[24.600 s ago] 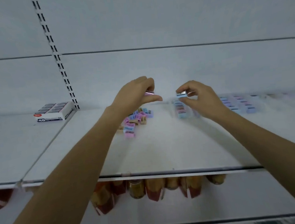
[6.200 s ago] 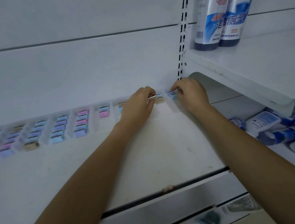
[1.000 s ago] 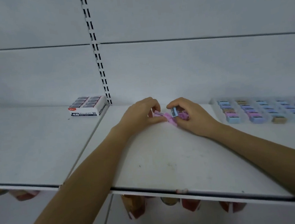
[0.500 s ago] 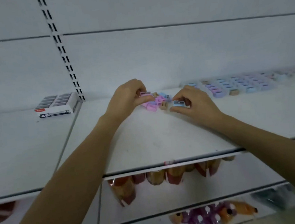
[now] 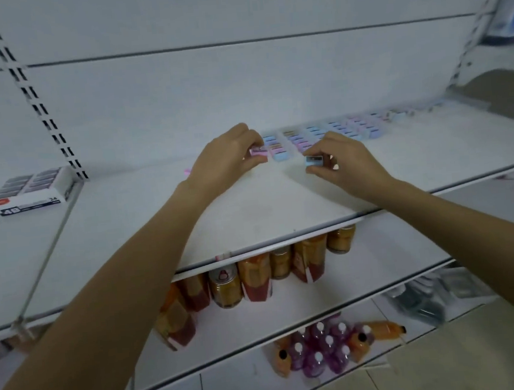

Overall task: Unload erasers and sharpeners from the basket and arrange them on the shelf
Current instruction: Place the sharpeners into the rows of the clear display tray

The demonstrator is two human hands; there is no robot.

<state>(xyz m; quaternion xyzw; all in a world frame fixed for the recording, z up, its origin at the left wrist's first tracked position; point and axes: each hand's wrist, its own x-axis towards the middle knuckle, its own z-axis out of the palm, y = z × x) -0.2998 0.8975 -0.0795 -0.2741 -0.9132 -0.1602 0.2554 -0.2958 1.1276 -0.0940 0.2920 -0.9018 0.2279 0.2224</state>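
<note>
Head camera: we look down on a flat white metal shelf [image 5: 251, 214], with both of our bare arms stretched across it toward the back panel. Our left hand [image 5: 226, 163] is curled, and its thumb and fingertips pinch a small pink plastic sharpener [image 5: 258, 151] with its metal blade facing up. We cannot tell whether that piece touches the shelf or is held just above it. It sits just beside the leftmost column of the rows of pastel sharpeners [image 5: 331, 134]. These are pink, blue, lilac and tan pieces laid in short columns along the rear of the shelf, running off to the right, where they blur.

Our right hand [image 5: 351, 163] grips a small pale blue plastic sharpener [image 5: 314, 160] between thumb and forefinger, blade side turned toward us. It is held in front of the rows and apart from them.

A tiny pink scrap [image 5: 187, 171] shows at the edge of our left wrist, too blurred for us to identify.

On the neighbouring shelf section to the left lies a white cardboard eraser box [image 5: 31, 191] printed "4B" and "24", near the black-slotted upright [image 5: 36, 102].

Under the shelf we see orange-brown cans and red-and-orange pouches [image 5: 256, 277]. On the lowest level stand purple bottles with white caps [image 5: 322, 349], with an orange bottle [image 5: 382, 330] lying beside them.
</note>
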